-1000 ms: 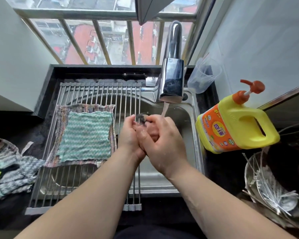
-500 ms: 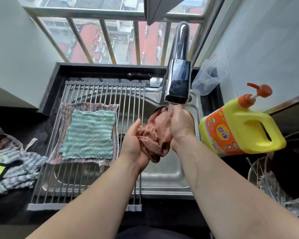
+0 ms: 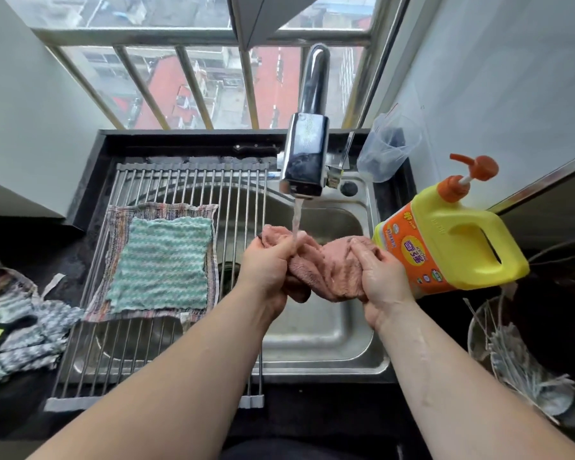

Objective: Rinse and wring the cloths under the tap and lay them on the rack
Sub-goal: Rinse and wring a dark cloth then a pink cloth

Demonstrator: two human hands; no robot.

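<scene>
A wet pink cloth (image 3: 326,263) is stretched between both hands over the steel sink (image 3: 319,340). My left hand (image 3: 269,263) grips its left end and my right hand (image 3: 379,277) grips its right end. Water runs from the chrome tap (image 3: 304,161) onto the cloth beside my left hand. On the roll-up wire rack (image 3: 166,346) over the sink's left half, a green wavy cloth (image 3: 161,263) lies flat on top of a striped cloth (image 3: 117,227).
A yellow detergent jug (image 3: 452,240) with an orange pump stands right of the sink, close to my right hand. A clear plastic cup (image 3: 387,149) sits behind it. More cloths (image 3: 17,320) are heaped on the dark counter at left. A bowl of utensils (image 3: 518,360) is at right.
The hands were clasped tight together a second ago. They have since drawn apart, spreading the pink cloth out sideways under the running water.
</scene>
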